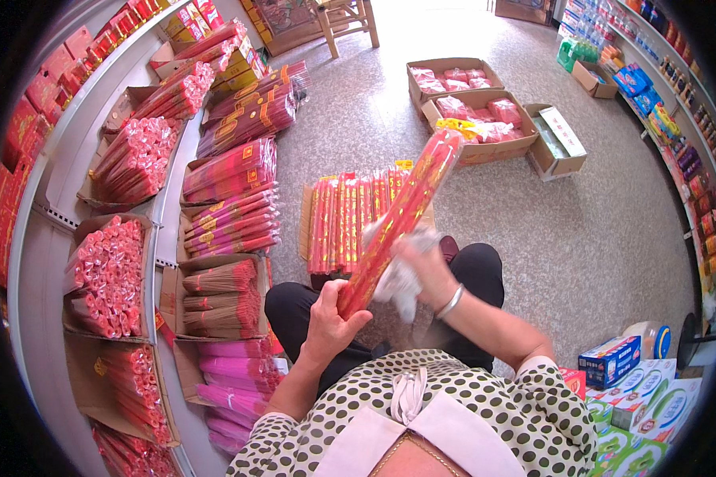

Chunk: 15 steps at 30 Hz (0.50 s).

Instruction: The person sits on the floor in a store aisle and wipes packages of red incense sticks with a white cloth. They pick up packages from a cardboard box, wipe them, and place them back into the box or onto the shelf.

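A long red packet with gold print (403,217), wrapped in clear plastic, slants up and to the right before me. My left hand (328,319) grips its lower end, thumb on one side and fingers on the other. My right hand (426,268), slightly blurred, has a crumpled whitish cloth (397,292) in it, against the packet's right side near its middle. Beyond my knees a cardboard box (305,229) on the floor holds a row of similar red packets with gold writing (340,223). The packet in my hand partly covers that row.
Shelves (167,197) at the left hold boxes of incense sticks (221,295) and plastic-wrapped red bundles (116,274). Cartons of red packages (483,152) and a smaller carton (555,143) stand ahead. Milk cartons (650,399) are at the lower right, stocked shelves (680,149) beyond.
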{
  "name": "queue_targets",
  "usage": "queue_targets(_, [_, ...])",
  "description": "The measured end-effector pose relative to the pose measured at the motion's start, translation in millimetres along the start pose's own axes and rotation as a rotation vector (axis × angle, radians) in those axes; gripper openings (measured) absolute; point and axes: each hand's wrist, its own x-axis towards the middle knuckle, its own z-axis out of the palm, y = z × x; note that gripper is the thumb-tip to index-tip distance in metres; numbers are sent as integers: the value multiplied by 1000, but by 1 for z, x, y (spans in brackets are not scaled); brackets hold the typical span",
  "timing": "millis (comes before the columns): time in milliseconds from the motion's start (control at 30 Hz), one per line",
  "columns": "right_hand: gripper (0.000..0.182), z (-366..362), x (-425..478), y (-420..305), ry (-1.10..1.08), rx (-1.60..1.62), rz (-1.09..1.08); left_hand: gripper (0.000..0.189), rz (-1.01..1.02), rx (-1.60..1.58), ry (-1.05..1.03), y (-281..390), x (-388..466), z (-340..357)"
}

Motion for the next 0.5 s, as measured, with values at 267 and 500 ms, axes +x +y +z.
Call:
queue_targets(267, [30, 11, 10, -30, -66, -6, -28, 44, -105, 6, -58, -4, -4, -15])
queue_targets(500, [39, -12, 31, -78, 30, 1, -110, 42, -478, -848, -401, -21, -12, -22])
